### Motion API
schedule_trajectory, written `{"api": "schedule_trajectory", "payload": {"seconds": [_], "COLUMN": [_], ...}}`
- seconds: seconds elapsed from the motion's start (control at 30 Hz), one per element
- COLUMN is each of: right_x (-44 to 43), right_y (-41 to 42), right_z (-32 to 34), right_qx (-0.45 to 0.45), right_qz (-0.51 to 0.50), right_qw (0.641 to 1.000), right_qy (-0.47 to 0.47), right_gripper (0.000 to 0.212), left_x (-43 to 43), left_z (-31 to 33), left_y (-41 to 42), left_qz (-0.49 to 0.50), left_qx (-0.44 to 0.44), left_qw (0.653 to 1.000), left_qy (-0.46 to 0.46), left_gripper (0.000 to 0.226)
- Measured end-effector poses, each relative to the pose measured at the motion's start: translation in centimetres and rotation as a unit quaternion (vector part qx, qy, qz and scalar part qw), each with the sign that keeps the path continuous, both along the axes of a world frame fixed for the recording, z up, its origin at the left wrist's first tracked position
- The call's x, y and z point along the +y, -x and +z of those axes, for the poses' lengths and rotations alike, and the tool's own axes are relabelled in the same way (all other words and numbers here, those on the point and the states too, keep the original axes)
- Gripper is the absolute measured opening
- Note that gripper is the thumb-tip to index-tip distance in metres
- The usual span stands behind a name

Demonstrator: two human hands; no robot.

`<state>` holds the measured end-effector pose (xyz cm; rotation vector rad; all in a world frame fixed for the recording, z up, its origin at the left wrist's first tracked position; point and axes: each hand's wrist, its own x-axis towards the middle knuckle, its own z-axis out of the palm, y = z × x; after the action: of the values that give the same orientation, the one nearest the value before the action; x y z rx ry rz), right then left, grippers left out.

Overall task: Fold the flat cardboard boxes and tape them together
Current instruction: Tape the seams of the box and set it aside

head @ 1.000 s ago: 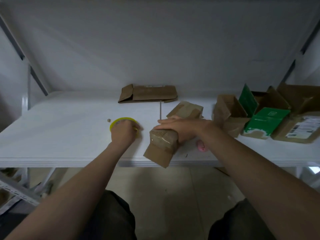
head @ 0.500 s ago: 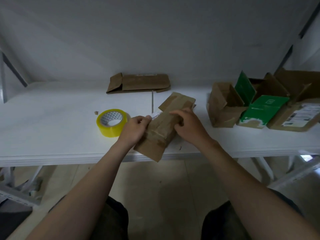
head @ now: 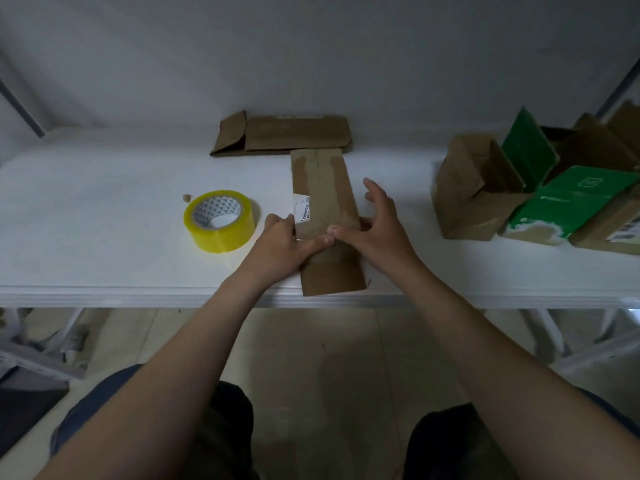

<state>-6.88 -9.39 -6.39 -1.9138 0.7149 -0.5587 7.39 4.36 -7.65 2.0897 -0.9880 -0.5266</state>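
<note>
A long brown cardboard box (head: 323, 199) lies lengthwise on the white table (head: 104, 237), its near end at the front edge. A white label sits on its left side. My left hand (head: 289, 242) grips the box's left edge, thumb lying across its top. My right hand (head: 375, 225) rests against the right side with fingers spread, thumb touching the top. A yellow roll of tape (head: 220, 225) stands left of the box, apart from my hands. A flat folded cardboard box (head: 284, 135) lies at the back by the wall.
Several brown boxes with raised flaps (head: 474, 188) and a green box (head: 571, 199) crowd the table's right end. A small brown scrap (head: 187, 197) lies behind the tape roll. White shelf frame legs and a tiled floor show below the table edge.
My left hand left the tape roll and came onto the box. The box turned from slanting to straight, lying lengthwise away from me, and no longer overhangs the table edge.
</note>
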Motion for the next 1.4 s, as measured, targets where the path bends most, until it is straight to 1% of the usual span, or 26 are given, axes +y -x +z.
{"api": "schedule_trajectory", "payload": {"seconds": [0.03, 0.07, 0.17, 0.23, 0.3, 0.33, 0.4, 0.43, 0.5, 0.57, 0.63, 0.73, 0.87, 0.93, 1.03, 1.13, 1.2, 1.3, 1.4], "right_x": [0.0, 0.1, -0.1, 0.0, 0.1, 0.1, 0.0, -0.3, -1.0, -1.4, -1.7, -1.8, -1.4, -1.0, -0.4, -0.3, 0.0, 0.1, 0.1], "right_y": [0.0, 0.0, 0.0, 0.1, 0.2, 0.2, 0.2, 0.2, 0.4, 0.7, 1.2, 2.0, 1.9, 1.3, 0.3, -0.4, -0.5, -0.8, -1.0], "right_z": [-0.3, -0.4, -0.8, -0.9, -1.0, -1.0, -0.7, -0.7, -0.6, -0.6, -0.1, 1.2, 1.5, 1.6, 1.6, 0.6, 0.3, 0.0, -0.5], "right_qx": [0.001, 0.002, -0.017, -0.022, -0.008, -0.002, 0.002, 0.007, 0.033, 0.071, 0.099, 0.115, 0.200, 0.198, 0.180, 0.207, 0.208, 0.181, 0.154], "right_qz": [-0.005, -0.004, -0.004, -0.010, -0.021, -0.022, -0.027, -0.038, -0.049, -0.031, -0.034, -0.045, -0.002, -0.011, -0.005, 0.028, 0.026, 0.009, 0.005], "right_qw": [1.000, 1.000, 1.000, 1.000, 1.000, 1.000, 0.999, 0.998, 0.994, 0.986, 0.981, 0.980, 0.975, 0.979, 0.984, 0.978, 0.977, 0.983, 0.988], "right_qy": [-0.019, -0.029, -0.009, -0.004, 0.005, 0.012, 0.033, 0.048, 0.094, 0.149, 0.166, 0.153, 0.095, 0.050, -0.011, 0.009, 0.021, 0.025, 0.003], "right_gripper": [0.094, 0.087, 0.064, 0.051, 0.050, 0.050, 0.041, 0.039, 0.037, 0.040, 0.043, 0.039, 0.025, 0.034, 0.042, 0.056, 0.049, 0.033, 0.036], "left_x": [-0.2, -0.2, -0.6, -1.0, -1.4, -1.4, -1.5, -1.6, -1.6, -1.5, -1.5, -1.5, -1.7, -1.7, -1.8, -1.7, -1.6, -1.5, -1.3], "left_z": [-0.3, -0.3, -0.1, 0.0, -0.2, -0.2, -0.6, -0.7, -0.6, -0.5, -0.7, -0.8, -0.7, -0.7, -0.7, -0.7, -0.9, -1.2, -1.7], "left_y": [0.0, 0.2, 0.7, 1.2, 1.6, 1.8, 2.0, 2.1, 2.5, 2.8, 2.8, 2.6, 2.4, 2.2, 2.1, 2.2, 2.2, 2.2, 1.8], "left_qz": [-0.002, -0.003, 0.014, 0.050, 0.085, 0.094, 0.107, 0.114, 0.116, 0.112, 0.111, 0.113, 0.111, 0.108, 0.104, 0.096, 0.089, 0.088, 0.070], "left_qx": [0.009, 0.022, 0.059, 0.073, 0.066, 0.059, 0.046, 0.044, 0.024, 0.009, 0.011, 0.012, 0.005, -0.001, -0.006, -0.034, -0.063, -0.096, -0.109], "left_qw": [1.000, 1.000, 0.998, 0.996, 0.994, 0.993, 0.993, 0.992, 0.992, 0.993, 0.993, 0.992, 0.993, 0.994, 0.994, 0.994, 0.993, 0.990, 0.991], "left_qy": [0.001, 0.002, 0.002, -0.001, 0.019, 0.029, 0.032, 0.037, 0.044, 0.043, 0.040, 0.046, 0.044, 0.035, 0.031, 0.035, 0.039, 0.046, 0.035], "left_gripper": [0.075, 0.073, 0.059, 0.048, 0.046, 0.041, 0.027, 0.025, 0.028, 0.032, 0.034, 0.035, 0.034, 0.035, 0.034, 0.034, 0.033, 0.034, 0.041]}}
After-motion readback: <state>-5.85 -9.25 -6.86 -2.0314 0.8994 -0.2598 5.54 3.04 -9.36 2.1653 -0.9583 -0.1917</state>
